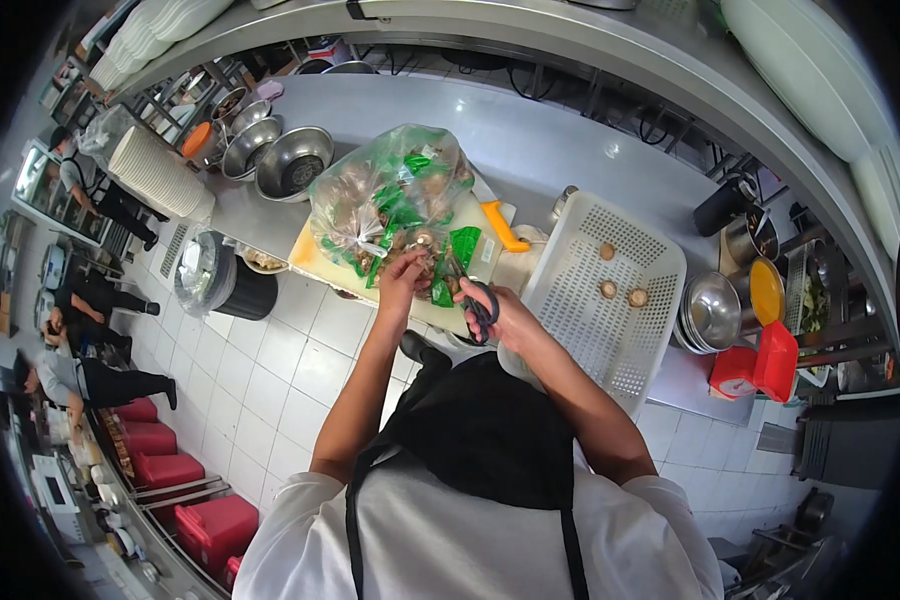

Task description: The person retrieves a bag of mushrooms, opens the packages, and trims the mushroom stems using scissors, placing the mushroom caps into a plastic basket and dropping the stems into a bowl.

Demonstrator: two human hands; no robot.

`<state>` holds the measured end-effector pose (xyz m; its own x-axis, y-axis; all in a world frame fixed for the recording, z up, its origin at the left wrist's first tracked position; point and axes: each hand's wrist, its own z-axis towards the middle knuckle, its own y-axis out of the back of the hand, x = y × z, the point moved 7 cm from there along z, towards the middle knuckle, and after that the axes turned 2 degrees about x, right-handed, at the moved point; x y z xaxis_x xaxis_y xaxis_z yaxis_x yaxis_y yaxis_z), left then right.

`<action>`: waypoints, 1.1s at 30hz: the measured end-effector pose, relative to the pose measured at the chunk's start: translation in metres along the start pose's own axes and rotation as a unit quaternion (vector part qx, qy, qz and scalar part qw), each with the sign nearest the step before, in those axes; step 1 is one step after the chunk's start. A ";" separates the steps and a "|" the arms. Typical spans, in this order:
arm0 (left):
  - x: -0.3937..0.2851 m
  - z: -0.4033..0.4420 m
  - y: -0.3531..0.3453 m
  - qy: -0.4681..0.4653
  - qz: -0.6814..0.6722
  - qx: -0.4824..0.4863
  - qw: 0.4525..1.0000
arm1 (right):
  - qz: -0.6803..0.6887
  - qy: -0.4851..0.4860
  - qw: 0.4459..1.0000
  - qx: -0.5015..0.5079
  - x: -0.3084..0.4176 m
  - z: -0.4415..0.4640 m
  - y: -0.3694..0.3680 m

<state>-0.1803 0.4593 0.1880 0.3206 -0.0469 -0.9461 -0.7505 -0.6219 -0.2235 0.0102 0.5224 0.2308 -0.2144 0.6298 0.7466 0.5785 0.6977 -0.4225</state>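
Note:
My right hand grips black-handled scissors, whose blades point up and left toward my left hand. My left hand has its fingers pinched at the lower edge of a clear and green plastic bag full of brown mushrooms; what they hold is too small to name. The bag lies on a pale cutting board. A tool with an orange handle rests to the right of the bag. Further right, a white perforated basket holds several mushrooms.
Steel bowls stand at the back left of the steel table. A lined bin is at the left. Right of the basket are stacked bowls and a red scale. Several people are at the far left.

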 end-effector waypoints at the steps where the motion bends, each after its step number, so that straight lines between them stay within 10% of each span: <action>1: 0.000 0.000 -0.001 0.007 -0.011 0.006 1.000 | -0.027 0.011 1.000 0.004 0.001 -0.003 -0.002; 21: -0.003 -0.008 0.000 -0.060 -0.036 -0.046 0.997 | 0.040 -0.117 0.988 0.096 -0.017 0.012 0.005; 25: -0.011 -0.007 0.002 -0.065 -0.009 -0.090 0.994 | -0.103 -0.057 0.991 0.062 0.045 -0.047 0.011; 31: -0.059 -0.040 -0.135 -0.174 0.250 0.140 0.942 | -0.055 0.190 0.977 -0.085 0.055 -0.141 0.059; 33: -0.046 -0.041 -0.174 -0.106 0.091 0.174 0.975 | -0.064 0.215 0.966 -0.130 0.044 -0.157 0.068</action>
<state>-0.0407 0.5377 0.2799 0.0649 0.0546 -0.9964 -0.9464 -0.3132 -0.0788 0.1635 0.5442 0.3154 0.0179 0.3056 0.9520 0.7589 0.6158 -0.2119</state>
